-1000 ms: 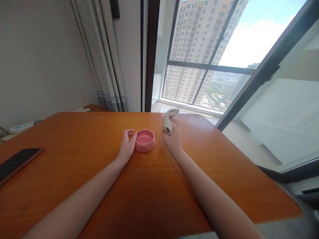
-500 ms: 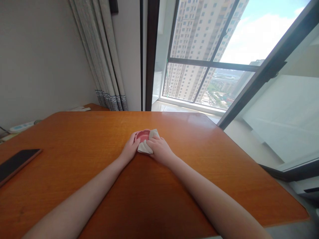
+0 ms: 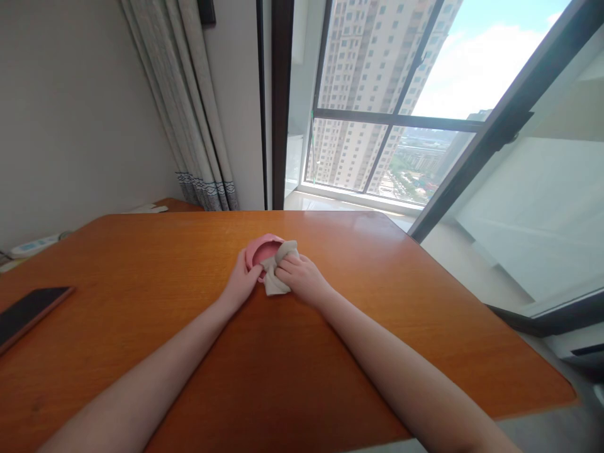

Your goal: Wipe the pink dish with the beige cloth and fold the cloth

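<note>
A small pink bowl is tilted over the wooden table, its hollow side turned partly toward my right hand. My left hand grips its near left rim, thumb on the inner edge. In my right hand is a bunched pale grey cloth. That cloth lies against the right side of the bowl, with one fold standing above my fingers and another hanging below. Part of the bowl's right wall is hidden behind it.
The brown wooden table spreads under both arms. A dark phone lies at the left. A white power strip sits beyond the left edge. Behind stand a grey curtain and a dark-framed glass door.
The bowl has tipped up and shifted slightly left, showing more of its outer wall. The cloth has bunched differently, and my left hand has moved a little left. The view has shifted slightly.
</note>
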Motion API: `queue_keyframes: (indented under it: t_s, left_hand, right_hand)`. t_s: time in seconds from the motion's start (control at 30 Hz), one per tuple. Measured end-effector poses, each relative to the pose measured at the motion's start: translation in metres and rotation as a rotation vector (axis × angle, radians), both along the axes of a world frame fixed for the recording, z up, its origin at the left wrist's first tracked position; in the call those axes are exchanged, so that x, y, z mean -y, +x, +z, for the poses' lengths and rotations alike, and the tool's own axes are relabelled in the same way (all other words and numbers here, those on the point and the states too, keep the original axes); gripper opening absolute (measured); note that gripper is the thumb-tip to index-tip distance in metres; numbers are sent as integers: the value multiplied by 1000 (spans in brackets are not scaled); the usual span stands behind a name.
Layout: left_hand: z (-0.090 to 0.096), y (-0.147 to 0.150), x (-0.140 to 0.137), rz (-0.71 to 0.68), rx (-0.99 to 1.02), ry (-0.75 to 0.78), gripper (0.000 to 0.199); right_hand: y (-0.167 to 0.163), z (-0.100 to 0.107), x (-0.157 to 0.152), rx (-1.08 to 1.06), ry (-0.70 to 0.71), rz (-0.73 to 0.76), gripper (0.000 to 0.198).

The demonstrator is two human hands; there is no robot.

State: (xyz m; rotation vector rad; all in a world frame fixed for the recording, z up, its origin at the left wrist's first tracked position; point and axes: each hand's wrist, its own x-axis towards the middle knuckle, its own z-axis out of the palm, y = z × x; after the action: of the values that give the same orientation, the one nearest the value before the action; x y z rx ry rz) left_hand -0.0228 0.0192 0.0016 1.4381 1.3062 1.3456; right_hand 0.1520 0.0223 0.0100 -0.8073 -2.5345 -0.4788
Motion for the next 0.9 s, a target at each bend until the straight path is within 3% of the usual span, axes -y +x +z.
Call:
queue_keyframes:
  t_s: [0.1, 0.17, 0.27, 0.37, 0.53, 0.7, 0.83, 0.9]
  left_hand:
    - [2, -6, -3, -49, -63, 14, 39]
    - [-1, -2, 0, -6, -35, 47, 41]
    - [-6, 13, 9, 30, 190, 31, 44]
    - [-11, 22, 13, -5, 351, -35, 42]
    - [-14, 8, 0, 88, 113, -9, 31]
    - [-10, -6, -10, 34, -126, 76, 27]
    - [-10, -4, -6, 76, -160, 89, 21]
    - [-10, 1, -1, 96, -105, 129, 30]
  right_hand:
    - [2, -3, -3, 9, 15, -5, 29]
    - [-3, -6, 1, -2, 23, -52, 29]
    - [-13, -8, 9, -53, 42, -122, 25]
    - [-18, -9, 12, -63, 46, -86, 22]
    - [-11, -7, 8, -33, 43, -75, 17]
    - [-5, -8, 5, 32, 57, -56, 17]
    - [-9, -14, 4, 24, 86, -91, 17]
    - [-12, -16, 6, 6, 107, -91, 17]
